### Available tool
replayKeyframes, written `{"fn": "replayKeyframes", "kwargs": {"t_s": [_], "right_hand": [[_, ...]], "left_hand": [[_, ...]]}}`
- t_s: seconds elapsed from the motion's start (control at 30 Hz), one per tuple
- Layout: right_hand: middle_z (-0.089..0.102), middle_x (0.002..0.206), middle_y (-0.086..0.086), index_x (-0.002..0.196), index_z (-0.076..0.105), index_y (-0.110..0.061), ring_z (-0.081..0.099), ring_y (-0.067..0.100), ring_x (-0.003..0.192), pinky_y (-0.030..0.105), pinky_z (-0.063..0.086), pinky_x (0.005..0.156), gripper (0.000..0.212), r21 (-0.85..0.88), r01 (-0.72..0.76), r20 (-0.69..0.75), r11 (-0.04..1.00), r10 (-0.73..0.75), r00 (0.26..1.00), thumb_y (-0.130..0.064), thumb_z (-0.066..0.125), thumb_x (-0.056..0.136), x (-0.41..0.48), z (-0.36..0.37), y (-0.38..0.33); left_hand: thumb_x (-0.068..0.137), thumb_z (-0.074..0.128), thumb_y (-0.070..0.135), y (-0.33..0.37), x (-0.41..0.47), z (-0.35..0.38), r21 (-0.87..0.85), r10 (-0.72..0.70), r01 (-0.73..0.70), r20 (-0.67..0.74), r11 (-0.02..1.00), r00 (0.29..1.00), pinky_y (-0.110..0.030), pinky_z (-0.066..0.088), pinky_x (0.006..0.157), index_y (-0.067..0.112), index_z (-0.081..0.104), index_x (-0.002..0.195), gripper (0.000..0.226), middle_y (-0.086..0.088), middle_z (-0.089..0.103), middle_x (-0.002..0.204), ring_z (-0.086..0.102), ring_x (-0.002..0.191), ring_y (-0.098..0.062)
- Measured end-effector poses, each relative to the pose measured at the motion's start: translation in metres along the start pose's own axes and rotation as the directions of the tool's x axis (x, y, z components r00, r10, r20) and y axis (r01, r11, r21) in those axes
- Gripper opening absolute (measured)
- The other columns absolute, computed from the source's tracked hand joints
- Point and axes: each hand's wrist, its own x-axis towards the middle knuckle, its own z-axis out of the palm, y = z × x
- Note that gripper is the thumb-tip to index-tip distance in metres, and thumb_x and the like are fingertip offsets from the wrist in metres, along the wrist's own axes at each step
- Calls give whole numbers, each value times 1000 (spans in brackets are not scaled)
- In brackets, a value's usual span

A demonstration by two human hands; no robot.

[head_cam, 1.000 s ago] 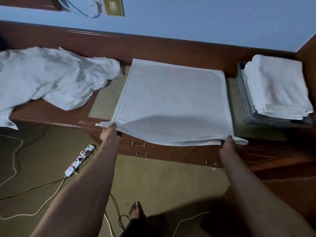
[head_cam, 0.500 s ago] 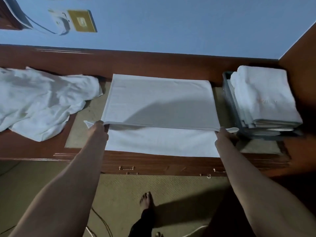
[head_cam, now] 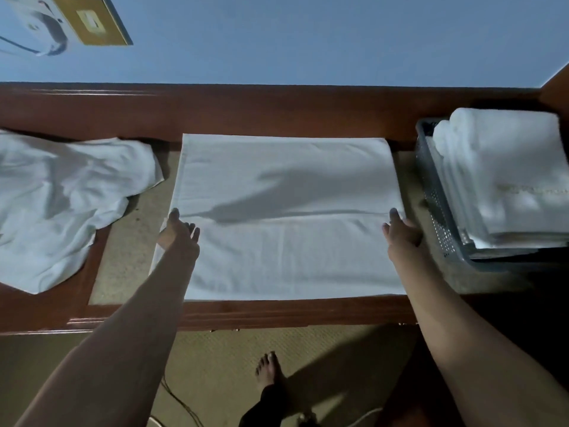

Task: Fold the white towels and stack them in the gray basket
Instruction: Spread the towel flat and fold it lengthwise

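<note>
Left hand (head_cam: 180,234) and right hand (head_cam: 401,234) lie open, fingers nearly straight, gripping nothing. Each rests on one side edge of a flat rectangular white cloth towel (head_cam: 286,260), at the line where its folded-over far layer ends. This towel lies on a tan mat (head_cam: 135,241) on a reddish-brown wooden dresser top (head_cam: 277,312). Just right of it stands a gray perforated plastic basket (head_cam: 437,211) holding a stack of folded white towels (head_cam: 505,167). Crumpled white towels (head_cam: 61,204) lie to the left.
</note>
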Motion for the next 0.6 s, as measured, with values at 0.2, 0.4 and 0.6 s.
{"fn": "replayKeyframes", "kwargs": {"t_s": [0.2,0.4,0.6], "right_hand": [[68,121,15,122,62,-3,66,30,107,31,49,89,29,-453,429,165,781,-400,902,-12,66,94,-15,13,34],[36,160,15,149,47,-13,31,31,149,42,30,119,45,-615,767,661,181,-412,627,-26,49,106,-15,29,78],[-8,171,1,163,3,-35,-5,27,157,55,7,124,61,-651,750,754,-116,-209,623,-54,20,107,21,9,90]], "left_hand": [[90,71,19,-65,-17,7,638,420,-582,407,505,811,-39,56,88,14,69,114,25,-5,73,94,66,85,-24],[96,62,11,-123,-21,30,458,295,-856,874,-241,385,-51,43,100,14,58,140,44,-10,56,141,48,129,-34],[100,60,22,-131,-8,64,509,216,-782,861,-359,461,-51,33,103,23,65,129,29,-5,59,129,46,126,-32]]}}
